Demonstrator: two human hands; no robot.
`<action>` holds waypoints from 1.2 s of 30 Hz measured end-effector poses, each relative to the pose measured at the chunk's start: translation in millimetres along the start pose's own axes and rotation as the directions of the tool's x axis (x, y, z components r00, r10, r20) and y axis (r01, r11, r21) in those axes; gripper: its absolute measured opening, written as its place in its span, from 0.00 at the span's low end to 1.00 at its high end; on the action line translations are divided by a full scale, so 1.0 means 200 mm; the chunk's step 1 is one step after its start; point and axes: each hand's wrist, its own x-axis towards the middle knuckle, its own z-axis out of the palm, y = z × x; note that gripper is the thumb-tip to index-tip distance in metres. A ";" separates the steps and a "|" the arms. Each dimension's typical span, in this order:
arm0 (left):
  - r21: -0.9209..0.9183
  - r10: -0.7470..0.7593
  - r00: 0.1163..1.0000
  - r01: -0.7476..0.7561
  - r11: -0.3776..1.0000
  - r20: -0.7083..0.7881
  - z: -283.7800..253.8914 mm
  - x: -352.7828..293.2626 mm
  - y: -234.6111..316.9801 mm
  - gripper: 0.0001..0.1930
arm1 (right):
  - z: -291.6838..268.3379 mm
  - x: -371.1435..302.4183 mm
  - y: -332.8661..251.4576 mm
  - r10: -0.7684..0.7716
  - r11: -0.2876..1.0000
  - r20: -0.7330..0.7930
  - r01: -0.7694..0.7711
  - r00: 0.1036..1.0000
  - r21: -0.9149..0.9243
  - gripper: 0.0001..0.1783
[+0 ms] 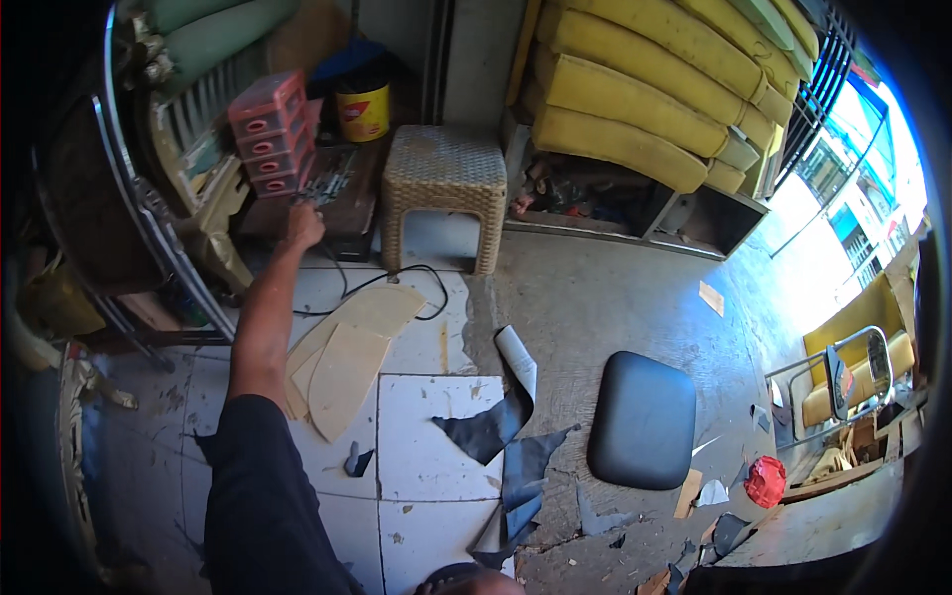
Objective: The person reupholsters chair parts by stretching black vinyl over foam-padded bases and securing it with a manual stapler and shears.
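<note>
My left arm stretches forward over the tiled floor. At its end my left hand [305, 224] is at the near edge of a low dark brown table [354, 220]. Its fingers look closed at the edge of a pile of metal hand tools [331, 180]; what they hold is too small to make out. Just behind the hand stands a small red drawer unit [270, 139] with several clear drawers. My right hand does not show. A bit of skin beside a dark rounded thing [448, 575] shows at the lower edge, too cut off to name.
A woven-pattern stool [444, 164] stands right of the table, with a black cable [436, 297] near it. Cream cut-out sheets [347, 367], black scraps [521, 466] and a black padded seat [643, 420] lie on the floor. Yellow cushions [635, 109] are stacked at the back.
</note>
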 end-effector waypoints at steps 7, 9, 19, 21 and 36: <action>0.254 -0.223 0.959 0.263 0.931 -0.175 -0.02 0.17 -0.52 0.23 | -0.04 0.05 0.03 0.013 0.999 -0.044 -0.015 0.999 -0.044 0.27; 0.244 -0.220 0.973 0.230 0.942 -0.065 0.13 0.17 -0.50 0.18 | -0.04 0.00 -0.03 -0.026 0.995 -0.077 0.018 0.997 -0.098 0.27; 0.248 -0.346 0.921 0.382 0.890 -0.178 0.32 0.29 -1.06 0.12 | -0.38 -0.28 -0.49 -0.200 0.974 -0.106 0.186 0.974 -0.128 0.26; 0.305 -0.249 0.940 0.314 0.899 -0.235 0.11 0.34 -1.13 0.13 | -0.47 -0.31 -0.50 -0.215 0.975 -0.106 0.207 0.971 -0.078 0.25; -0.674 0.072 0.986 -0.155 0.722 -0.150 -0.65 -0.51 1.27 0.13 | -0.57 -0.49 -0.49 -0.336 0.902 -0.202 0.376 0.920 0.210 0.26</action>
